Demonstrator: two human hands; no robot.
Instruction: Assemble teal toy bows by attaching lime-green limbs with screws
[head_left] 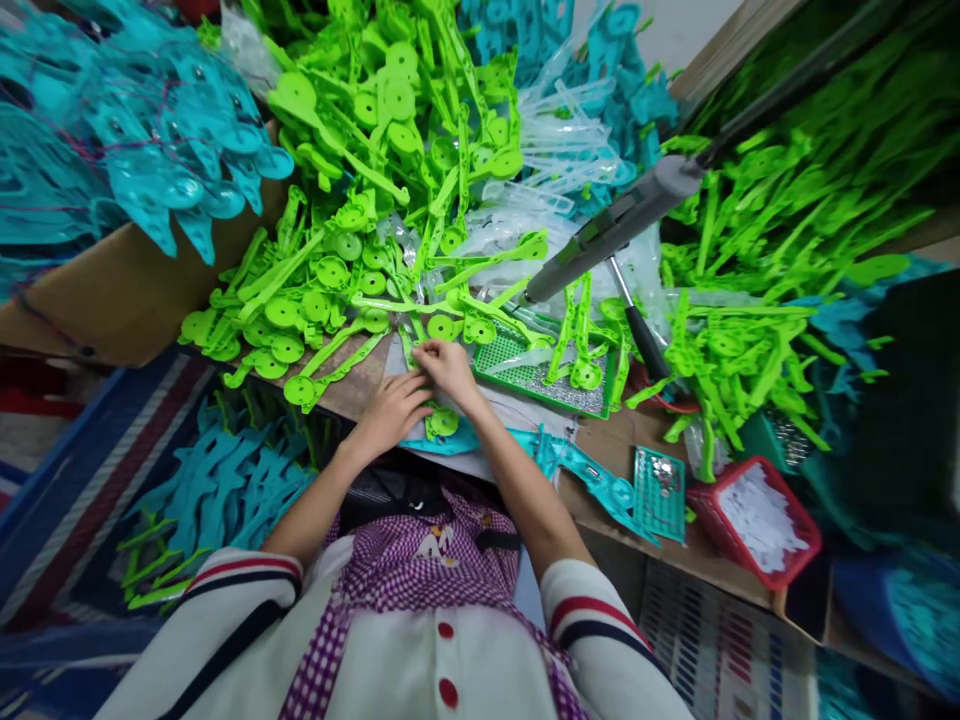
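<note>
Both bare hands meet at the front edge of the work table. A bright green plastic arm with a round disc end [442, 422] lies beneath them, partly hidden. My left hand [394, 408] has its fingers curled over this arm, pressing on it. Just above it, my right hand [448, 370] is closed in a pinch, and what sits between its fingertips is too small to make out. A long turquoise plastic piece [592, 475] lies along the table edge in front of me, passing under my right forearm.
Green parts [330, 270] are heaped behind my hands. Right of them are a green tray [547, 395] of small metal pieces, a grey tool [622, 225] slanting overhead, a turquoise tray [660, 495] and a red basket [765, 520] of white pieces. Turquoise hangers [172, 130] fill a box at left.
</note>
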